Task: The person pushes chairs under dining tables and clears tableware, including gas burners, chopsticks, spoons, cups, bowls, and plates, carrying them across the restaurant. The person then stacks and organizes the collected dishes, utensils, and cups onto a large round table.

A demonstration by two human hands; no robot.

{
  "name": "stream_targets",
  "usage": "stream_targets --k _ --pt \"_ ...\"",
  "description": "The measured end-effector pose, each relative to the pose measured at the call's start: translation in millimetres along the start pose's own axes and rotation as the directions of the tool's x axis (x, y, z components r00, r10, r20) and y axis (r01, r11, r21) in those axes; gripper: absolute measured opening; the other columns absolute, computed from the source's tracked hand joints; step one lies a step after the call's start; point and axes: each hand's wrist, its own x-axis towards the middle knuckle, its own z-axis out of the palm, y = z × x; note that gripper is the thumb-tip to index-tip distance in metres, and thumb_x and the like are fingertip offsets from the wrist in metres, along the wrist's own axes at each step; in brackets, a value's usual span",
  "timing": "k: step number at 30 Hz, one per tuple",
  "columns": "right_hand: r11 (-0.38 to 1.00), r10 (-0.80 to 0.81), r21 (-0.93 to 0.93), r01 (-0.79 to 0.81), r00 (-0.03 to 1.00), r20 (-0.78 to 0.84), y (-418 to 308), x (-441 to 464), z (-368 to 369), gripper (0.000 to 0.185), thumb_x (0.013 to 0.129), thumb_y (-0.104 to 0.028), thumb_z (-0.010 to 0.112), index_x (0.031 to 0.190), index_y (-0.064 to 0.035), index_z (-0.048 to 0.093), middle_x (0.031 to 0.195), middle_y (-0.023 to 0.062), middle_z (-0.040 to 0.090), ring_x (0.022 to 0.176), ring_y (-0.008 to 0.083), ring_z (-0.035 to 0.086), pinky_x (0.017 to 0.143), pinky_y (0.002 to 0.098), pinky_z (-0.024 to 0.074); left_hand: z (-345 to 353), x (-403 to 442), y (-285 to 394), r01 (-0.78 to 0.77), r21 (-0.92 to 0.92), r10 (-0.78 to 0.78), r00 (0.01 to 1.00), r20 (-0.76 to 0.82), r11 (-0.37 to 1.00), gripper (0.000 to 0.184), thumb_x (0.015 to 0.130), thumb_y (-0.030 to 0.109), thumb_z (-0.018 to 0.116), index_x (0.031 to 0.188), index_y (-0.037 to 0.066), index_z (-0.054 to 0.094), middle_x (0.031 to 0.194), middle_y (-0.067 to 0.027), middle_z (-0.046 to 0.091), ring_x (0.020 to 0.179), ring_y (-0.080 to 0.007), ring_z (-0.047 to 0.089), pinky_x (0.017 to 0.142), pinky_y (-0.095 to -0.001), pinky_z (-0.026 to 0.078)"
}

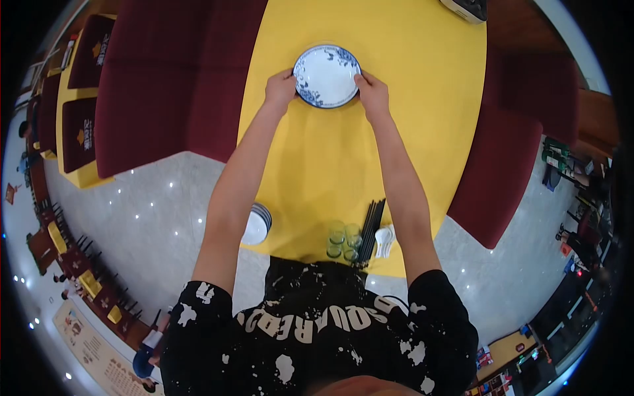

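Note:
Both arms reach forward over a yellow table [317,158]. A round white plate [327,76] with blue floral decoration and a blue rim is held between my hands; whether it touches the tabletop or other plates lie under it, I cannot tell. My left hand [281,90] grips its left edge. On the opposite edge, my right hand [372,92] has its thumb over the rim and its fingers hidden beneath.
Near my body stand a stack of small dishes [257,224], several clear glasses [344,239], black chopsticks [372,231] and white spoons [384,241]. Maroon seats [178,79] flank the table. A dark-and-white box-like object [467,9] sits at the far right.

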Motion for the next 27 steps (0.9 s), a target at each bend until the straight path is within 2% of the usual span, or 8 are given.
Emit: stream_targets --k 3,4,8,14,17,18,21,27 --pt "0.987 0.039 0.154 -0.044 0.999 0.037 33 -59 -14 0.037 0.091 -0.021 0.065 0.121 0.0011 0.066 0.099 0.0105 0.072 0.085 0.0137 0.065 0.076 0.0277 0.0517 -2 -40 -57 0.018 0.098 -0.014 0.999 -0.042 0.995 0.034 0.099 0.010 0.049 0.129 -0.003 0.059 0.111 -0.0124 0.068 0.095 -0.0203 0.067 0.080 -0.0370 0.057" --pt "0.959 0.078 0.268 -0.095 0.994 0.075 30 -85 -17 0.037 0.092 -0.017 0.065 0.123 0.0032 0.065 0.100 0.0104 0.072 0.085 0.0129 0.065 0.075 0.0259 0.0517 -2 -44 -92 -0.009 -0.002 0.008 0.989 -0.150 1.000 0.030 0.085 0.016 0.061 0.109 0.001 0.072 0.087 -0.0089 0.071 0.076 -0.0141 0.065 0.066 -0.0281 0.052" --pt "0.995 0.052 0.082 -0.063 0.991 0.121 87 -140 -38 0.036 0.096 -0.015 0.062 0.128 0.0017 0.061 0.103 0.0073 0.069 0.084 0.0133 0.065 0.071 0.0286 0.0560 -1 -122 -133 0.046 0.053 -0.040 0.992 -0.118 0.998 0.035 0.097 0.005 0.048 0.130 -0.004 0.058 0.112 -0.0129 0.068 0.093 -0.0203 0.067 0.078 -0.0345 0.057" --pt "0.996 0.091 -0.031 -0.086 0.976 0.196 100 -205 -49 0.033 0.094 -0.015 0.064 0.124 0.0002 0.064 0.098 0.0062 0.070 0.078 0.0123 0.065 0.066 0.0277 0.0561 -3 -218 -172 0.096 -0.135 -0.115 0.984 -0.140 0.986 0.039 0.097 0.002 0.045 0.135 0.001 0.052 0.119 -0.0105 0.063 0.098 -0.0183 0.065 0.077 -0.0319 0.057" --pt "0.994 0.100 -0.074 -0.086 0.971 0.219 119 -218 -44 0.034 0.089 -0.020 0.068 0.118 -0.0016 0.069 0.096 0.0105 0.073 0.084 0.0159 0.067 0.076 0.0288 0.0521 -6 -240 -204 0.064 -0.185 -0.099 0.977 -0.187 0.981 0.039 0.098 0.002 0.043 0.136 0.000 0.050 0.118 -0.0108 0.063 0.097 -0.0179 0.065 0.076 -0.0310 0.056" --pt "0.991 0.100 -0.115 -0.075 0.969 0.228 122 -222 -43 0.033 0.089 -0.022 0.068 0.116 -0.0032 0.069 0.098 0.0114 0.074 0.086 0.0181 0.068 0.078 0.0305 0.0521 -6 -250 -210 0.060 -0.192 -0.104 0.968 -0.230 0.980 0.038 0.095 -0.001 0.045 0.132 -0.002 0.052 0.112 -0.0119 0.066 0.089 -0.0174 0.065 0.067 -0.0292 0.055" --pt "0.974 0.033 -0.226 0.030 0.962 0.271 123 -232 -38 0.034 0.093 -0.015 0.065 0.123 0.0011 0.065 0.100 0.0073 0.070 0.080 0.0123 0.064 0.069 0.0263 0.0529 -9 -268 -234 0.067 -0.193 -0.109 0.970 -0.215 0.979 0.041 0.098 0.001 0.043 0.138 0.000 0.047 0.117 -0.0113 0.064 0.093 -0.0192 0.066 0.073 -0.0327 0.057" --pt "0.973 0.075 -0.232 -0.009 0.957 0.279 125 -263 -26 0.034 0.092 -0.014 0.065 0.121 0.0020 0.066 0.103 0.0097 0.071 0.088 0.0155 0.065 0.076 0.0287 0.0522 -18 -310 -266 0.095 -0.194 -0.133 0.973 -0.191 0.976 0.055 0.097 0.003 0.043 0.150 0.003 0.029 0.134 -0.0149 0.052 0.111 -0.0240 0.059 0.079 -0.0384 0.056"
